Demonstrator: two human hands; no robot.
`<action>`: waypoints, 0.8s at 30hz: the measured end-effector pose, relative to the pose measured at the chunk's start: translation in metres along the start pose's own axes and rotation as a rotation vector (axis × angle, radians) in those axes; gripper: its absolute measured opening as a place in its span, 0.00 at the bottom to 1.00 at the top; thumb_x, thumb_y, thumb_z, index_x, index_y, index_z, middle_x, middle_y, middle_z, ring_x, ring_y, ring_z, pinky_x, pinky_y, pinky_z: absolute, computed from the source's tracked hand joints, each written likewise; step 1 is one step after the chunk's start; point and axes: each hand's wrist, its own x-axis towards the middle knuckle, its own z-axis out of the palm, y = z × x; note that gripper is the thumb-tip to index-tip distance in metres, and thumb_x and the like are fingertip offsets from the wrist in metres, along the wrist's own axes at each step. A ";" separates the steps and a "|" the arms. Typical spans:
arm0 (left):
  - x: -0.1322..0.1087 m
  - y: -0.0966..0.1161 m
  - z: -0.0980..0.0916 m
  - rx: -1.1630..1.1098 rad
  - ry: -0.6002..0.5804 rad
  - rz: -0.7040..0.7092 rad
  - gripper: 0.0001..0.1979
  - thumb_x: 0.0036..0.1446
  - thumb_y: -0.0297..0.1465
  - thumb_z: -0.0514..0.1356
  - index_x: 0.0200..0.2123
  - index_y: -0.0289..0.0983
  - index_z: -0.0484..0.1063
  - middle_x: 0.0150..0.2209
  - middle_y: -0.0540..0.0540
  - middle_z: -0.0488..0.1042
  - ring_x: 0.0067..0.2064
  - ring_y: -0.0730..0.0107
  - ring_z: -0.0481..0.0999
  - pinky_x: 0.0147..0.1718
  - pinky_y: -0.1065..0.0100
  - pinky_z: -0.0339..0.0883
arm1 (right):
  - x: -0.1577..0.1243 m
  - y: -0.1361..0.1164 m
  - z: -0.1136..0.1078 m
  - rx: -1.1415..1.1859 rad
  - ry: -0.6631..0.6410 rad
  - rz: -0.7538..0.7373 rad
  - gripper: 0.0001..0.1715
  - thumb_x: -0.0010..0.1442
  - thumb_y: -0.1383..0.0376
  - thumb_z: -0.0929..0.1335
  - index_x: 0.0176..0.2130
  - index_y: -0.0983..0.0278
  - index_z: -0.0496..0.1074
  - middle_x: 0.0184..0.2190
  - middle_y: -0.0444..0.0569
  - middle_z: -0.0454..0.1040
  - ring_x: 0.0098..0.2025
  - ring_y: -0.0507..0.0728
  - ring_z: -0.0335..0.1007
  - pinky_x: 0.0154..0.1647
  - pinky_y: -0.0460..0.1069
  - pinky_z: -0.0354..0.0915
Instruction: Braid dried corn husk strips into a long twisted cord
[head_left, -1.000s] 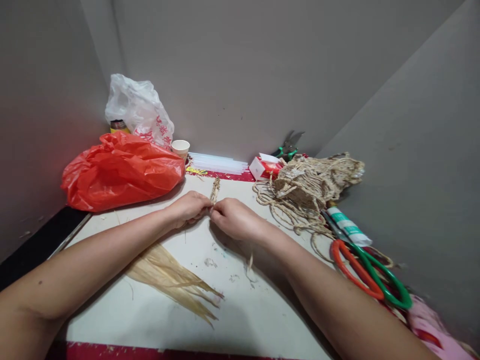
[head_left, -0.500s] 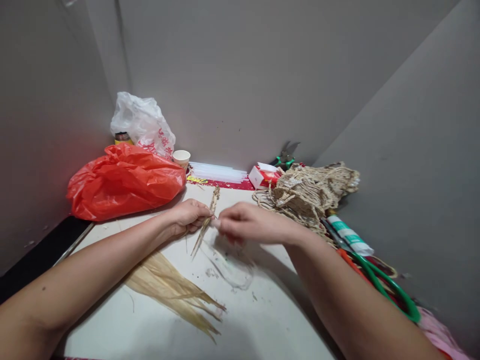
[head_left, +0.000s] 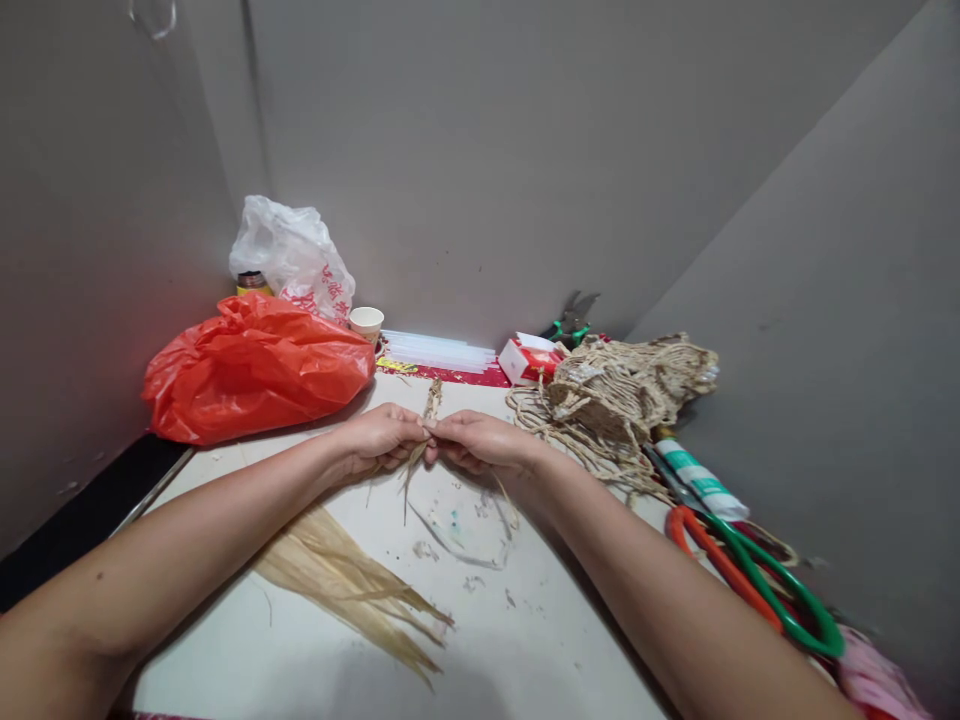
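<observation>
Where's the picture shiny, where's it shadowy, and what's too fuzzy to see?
Head view: pale shine on the red plastic bag; head view: a soft, dark shadow on the white board beside the right forearm; head view: where the left hand and right hand meet at the straw-like strip, the details are too small and soft to make out.

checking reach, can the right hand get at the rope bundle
Probably yes: nothing seems to block the right hand from the rope bundle, only tabletop between, though that hand seems pinched on the straw strip and would need freeing.
</observation>
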 end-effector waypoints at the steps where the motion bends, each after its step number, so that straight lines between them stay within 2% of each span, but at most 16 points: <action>1: 0.000 0.000 0.000 0.040 -0.001 0.015 0.10 0.50 0.33 0.57 0.25 0.31 0.70 0.14 0.59 0.47 0.15 0.83 0.41 0.15 0.72 0.33 | 0.000 0.000 -0.003 -0.002 -0.031 0.014 0.23 0.55 0.50 0.66 0.24 0.68 0.65 0.11 0.33 0.48 0.12 0.42 0.37 0.10 0.40 0.37; 7: 0.001 0.000 -0.002 0.319 0.170 0.070 0.10 0.50 0.34 0.57 0.22 0.35 0.63 0.13 0.58 0.52 0.15 0.82 0.46 0.16 0.73 0.37 | 0.001 0.001 -0.005 0.205 -0.091 0.060 0.20 0.53 0.57 0.68 0.21 0.65 0.56 0.12 0.33 0.47 0.12 0.42 0.34 0.11 0.39 0.34; 9: 0.001 0.001 -0.005 0.456 0.210 0.115 0.10 0.49 0.35 0.57 0.22 0.34 0.64 0.15 0.56 0.55 0.17 0.81 0.50 0.17 0.74 0.42 | 0.001 0.000 0.001 0.260 -0.046 0.057 0.17 0.52 0.60 0.67 0.21 0.65 0.57 0.12 0.33 0.48 0.12 0.42 0.34 0.11 0.39 0.33; 11: 0.000 0.004 -0.010 0.631 0.201 0.154 0.11 0.49 0.35 0.57 0.22 0.33 0.68 0.17 0.54 0.61 0.20 0.80 0.55 0.20 0.75 0.47 | 0.002 0.000 0.008 0.269 0.032 0.059 0.14 0.52 0.63 0.66 0.21 0.66 0.60 0.10 0.33 0.48 0.12 0.42 0.34 0.11 0.39 0.34; 14: -0.004 0.010 -0.012 0.876 0.202 0.149 0.11 0.49 0.35 0.55 0.23 0.33 0.71 0.19 0.51 0.66 0.22 0.76 0.60 0.22 0.74 0.51 | 0.004 0.000 0.017 0.241 0.159 0.041 0.11 0.52 0.65 0.65 0.22 0.69 0.65 0.09 0.33 0.48 0.11 0.42 0.35 0.10 0.40 0.34; 17: -0.012 0.018 -0.001 1.049 0.309 0.117 0.12 0.49 0.36 0.56 0.21 0.34 0.70 0.19 0.48 0.68 0.21 0.73 0.62 0.21 0.72 0.51 | 0.006 0.001 0.024 0.250 0.228 0.026 0.10 0.52 0.66 0.64 0.21 0.68 0.65 0.09 0.34 0.49 0.11 0.43 0.36 0.10 0.40 0.34; 19: -0.018 0.021 0.012 1.121 0.361 0.092 0.12 0.50 0.35 0.55 0.21 0.34 0.70 0.20 0.45 0.69 0.22 0.71 0.64 0.22 0.71 0.52 | 0.007 0.002 0.027 0.306 0.234 0.022 0.13 0.51 0.67 0.64 0.18 0.66 0.60 0.08 0.35 0.49 0.11 0.43 0.36 0.10 0.40 0.34; 22: -0.025 0.021 0.031 1.228 0.376 0.061 0.07 0.50 0.30 0.55 0.24 0.34 0.71 0.25 0.41 0.72 0.26 0.66 0.69 0.26 0.70 0.56 | 0.007 0.002 0.029 0.410 0.212 0.049 0.20 0.52 0.67 0.63 0.16 0.62 0.49 0.08 0.34 0.46 0.11 0.42 0.35 0.10 0.40 0.34; 24: -0.025 0.017 0.038 1.299 0.365 0.031 0.05 0.48 0.27 0.56 0.25 0.34 0.71 0.25 0.39 0.72 0.30 0.60 0.72 0.30 0.68 0.59 | 0.007 0.000 0.030 0.467 0.195 0.067 0.21 0.53 0.67 0.63 0.17 0.62 0.47 0.09 0.33 0.45 0.11 0.42 0.33 0.10 0.40 0.34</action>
